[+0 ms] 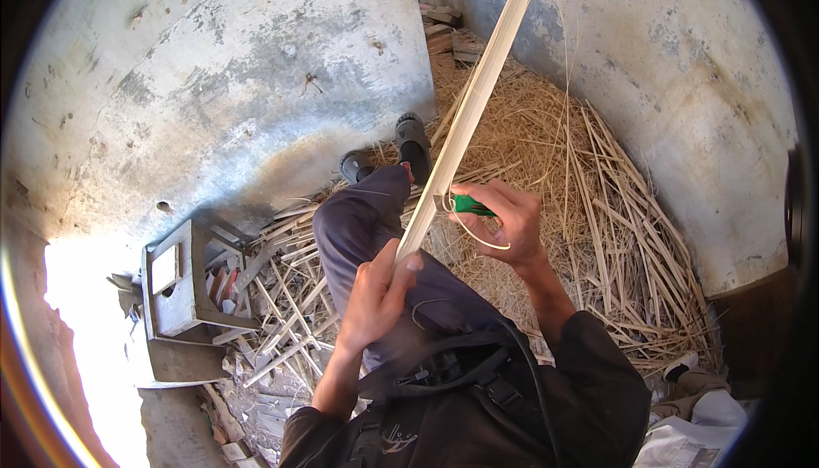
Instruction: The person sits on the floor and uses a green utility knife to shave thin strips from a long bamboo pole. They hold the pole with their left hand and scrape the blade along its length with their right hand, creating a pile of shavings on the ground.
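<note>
A long pale strip of wood or bamboo (pixel 478 97) slants from my lap up past the top edge of the view. My left hand (pixel 374 299) is closed round its lower end, thumb lying along it. In my right hand (pixel 517 222) is a green-handled knife (pixel 472 205), its short blade touching the strip's right edge a little above my left hand. From the blade a thin curled shaving (pixel 479 238) hangs across my right fingers. Part of the handle is hidden in my grip.
Fine shavings (pixel 546 148) heap on the floor ahead, with loose strips (pixel 636 250) along the right wall. At the left stands a worn box-like wooden frame (pixel 177 319) with small items inside. White cloth (pixel 691 442) lies at lower right. Walls (pixel 256 58) close in both sides.
</note>
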{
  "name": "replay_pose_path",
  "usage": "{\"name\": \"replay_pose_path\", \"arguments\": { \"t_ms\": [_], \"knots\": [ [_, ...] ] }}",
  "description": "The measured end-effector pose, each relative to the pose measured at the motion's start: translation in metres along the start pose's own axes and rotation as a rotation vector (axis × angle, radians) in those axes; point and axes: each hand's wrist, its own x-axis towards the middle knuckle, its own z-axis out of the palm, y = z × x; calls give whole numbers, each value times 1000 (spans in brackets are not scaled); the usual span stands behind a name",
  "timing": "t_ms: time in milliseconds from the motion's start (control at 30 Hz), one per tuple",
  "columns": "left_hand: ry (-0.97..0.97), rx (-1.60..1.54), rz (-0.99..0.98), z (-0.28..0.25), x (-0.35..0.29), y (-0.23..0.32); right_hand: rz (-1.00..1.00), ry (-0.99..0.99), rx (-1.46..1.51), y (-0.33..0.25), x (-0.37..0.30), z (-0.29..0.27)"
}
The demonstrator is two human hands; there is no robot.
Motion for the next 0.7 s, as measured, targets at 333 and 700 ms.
{"name": "replay_pose_path", "arguments": {
  "t_ms": [333,700],
  "knots": [
    [-41,-8,-30,-1,-6,-5,32,65,23,14,-1,2],
    [-25,-41,11,-2,-11,-12,30,29,25,14,0,4]
  ]
}}
